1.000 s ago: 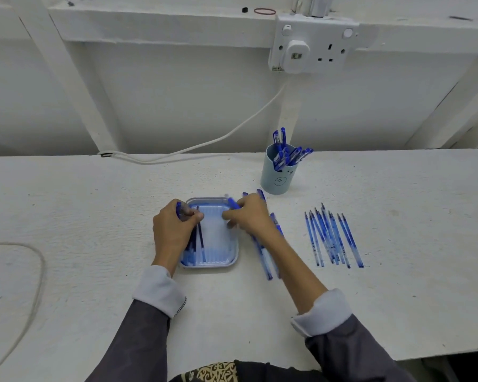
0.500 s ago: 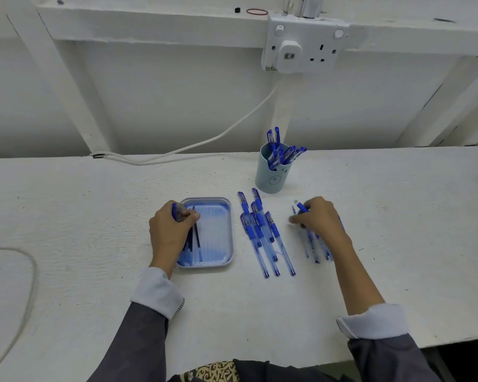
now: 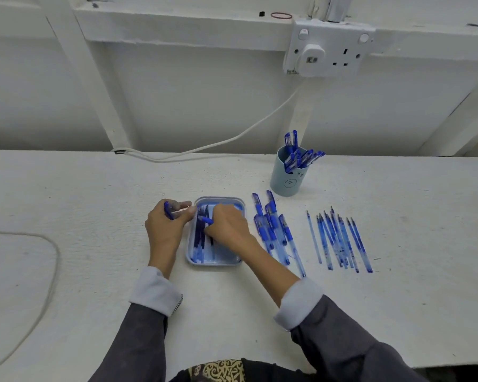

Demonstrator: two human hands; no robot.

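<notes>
A short blue pen part (image 3: 206, 219) sits pinched at the tips of the right hand (image 3: 227, 228), poking out leftward past the thumb and forefinger. It hangs low over the far half of a pale blue tray (image 3: 216, 262). The rest of that hand's fingers are curled in over the tray, hiding much of its right side. Under and just left of the pinched part, a few dark refills (image 3: 200, 238) lie lengthwise along the tray's left half; whether the part touches them I cannot tell.

The tray rests about midway across the desk (image 3: 94, 271), between its far and near edges. Just beside the tray's far left corner, the left hand (image 3: 166, 226) rests on the desk with its fingers curled round a blue cap (image 3: 167, 210), its fingertips close to the rim.

To the right of the tray lies a loose bunch of capped blue pens (image 3: 273, 230), partly under the right forearm. Further right is a row of thin blue barrels (image 3: 340, 241), tips pointing to the far edge. Near the far edge stands a light blue cup (image 3: 287, 179) holding more pens.
</notes>
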